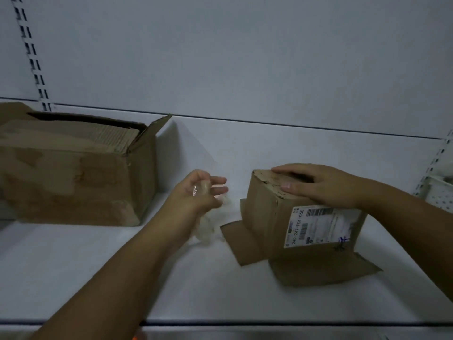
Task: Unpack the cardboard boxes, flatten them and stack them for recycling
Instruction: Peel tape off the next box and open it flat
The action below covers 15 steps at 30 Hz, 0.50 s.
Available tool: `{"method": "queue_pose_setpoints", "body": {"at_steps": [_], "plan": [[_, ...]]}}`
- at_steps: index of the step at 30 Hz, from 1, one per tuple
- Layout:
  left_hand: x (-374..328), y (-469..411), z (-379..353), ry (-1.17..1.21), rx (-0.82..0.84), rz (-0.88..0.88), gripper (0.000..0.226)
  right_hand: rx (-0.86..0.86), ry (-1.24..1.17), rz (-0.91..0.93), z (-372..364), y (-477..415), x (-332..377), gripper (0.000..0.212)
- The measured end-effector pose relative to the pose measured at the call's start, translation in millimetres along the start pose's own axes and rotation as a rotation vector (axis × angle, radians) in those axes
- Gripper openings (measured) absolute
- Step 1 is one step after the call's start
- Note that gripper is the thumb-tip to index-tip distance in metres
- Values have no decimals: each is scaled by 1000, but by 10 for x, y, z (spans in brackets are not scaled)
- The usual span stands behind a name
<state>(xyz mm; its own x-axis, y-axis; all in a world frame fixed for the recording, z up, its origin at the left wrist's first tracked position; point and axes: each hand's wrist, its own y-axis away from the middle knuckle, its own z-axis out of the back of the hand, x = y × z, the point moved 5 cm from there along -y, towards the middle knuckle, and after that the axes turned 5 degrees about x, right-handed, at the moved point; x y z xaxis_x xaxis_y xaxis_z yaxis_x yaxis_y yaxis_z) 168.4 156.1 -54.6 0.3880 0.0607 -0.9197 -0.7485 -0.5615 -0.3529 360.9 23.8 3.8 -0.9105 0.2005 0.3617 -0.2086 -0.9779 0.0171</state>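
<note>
Pressing evenly seems wise: right hand lies flat, fingers straight, on the small box; left hand clutches a plastic wad, best dropped aside.

Matt brown cardboard box w/ paper label, clear crinkly plastic, smooth white shelf

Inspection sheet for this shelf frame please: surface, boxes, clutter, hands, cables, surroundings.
Surface: white shelf, dimly lit.
Job's things: large box at left, flaps partly open; small box at right, upside down, flaps splayed on the shelf, shipping label facing the camera.
Clutter: crumpled clear plastic.
Hands: left hand holds the plastic; right hand rests flat on the small box.
Cables: nothing seen.
Surroundings: back panel, slotted upright, perforated white tray far right.
</note>
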Motion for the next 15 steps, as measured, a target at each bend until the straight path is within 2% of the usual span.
{"method": "queue_pose_setpoints", "body": {"at_steps": [1,3,5,7,9,11,13,15], "plan": [[1,6,-16,149,45,23,27,-18,8,-7,-10,-32,7,67],[-9,31,-73,292,113,79,32,-59,36,-21,-28,-85,28,72],[-44,54,-117,322,92,110,27,-112,43,-41,-24,-89,35,75],[-93,64,-152,367,22,103,15,-229,101,-54,35,-23,63,67],[-163,82,-206,397,-16,115,39,-452,203,5,131,120,210,50],[-311,91,-284,409,-7,94,62,-613,98,99,203,326,421,39],[-516,93,-431,423,37,58,66,-572,-59,185,172,534,723,42],[-672,57,-639,364,66,40,65,-505,-40,239,50,680,1021,60]]}}
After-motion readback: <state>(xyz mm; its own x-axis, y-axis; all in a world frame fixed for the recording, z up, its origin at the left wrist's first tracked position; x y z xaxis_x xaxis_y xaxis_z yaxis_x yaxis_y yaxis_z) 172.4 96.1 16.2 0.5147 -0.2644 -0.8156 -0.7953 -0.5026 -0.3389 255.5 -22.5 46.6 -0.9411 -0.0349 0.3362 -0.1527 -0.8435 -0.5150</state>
